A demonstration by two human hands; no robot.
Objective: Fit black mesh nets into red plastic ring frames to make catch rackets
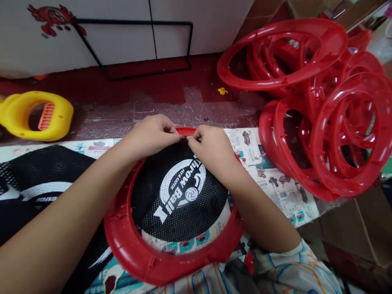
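Note:
A red plastic ring (159, 265) lies in front of me, its near side close to my lap. Inside it is a round black mesh net (147, 175) with white "Throw Ball" print, and a gap shows between the net and the ring's near inner edge. At the ring's far edge, my left hand (157, 130) pinches the rim of the net. Opposite it, my right hand (208, 145) pinches the same rim, with thumb and finger close to the left fingertips. The exact grip is partly hidden by the fingers.
More red rings (281, 81) are piled at the right. Another black net (39, 175) lies at the left under my forearm. A yellow plastic part (61, 114) sits beyond it. A black wire frame (131, 22) stands by a white panel (122, 45) at the back.

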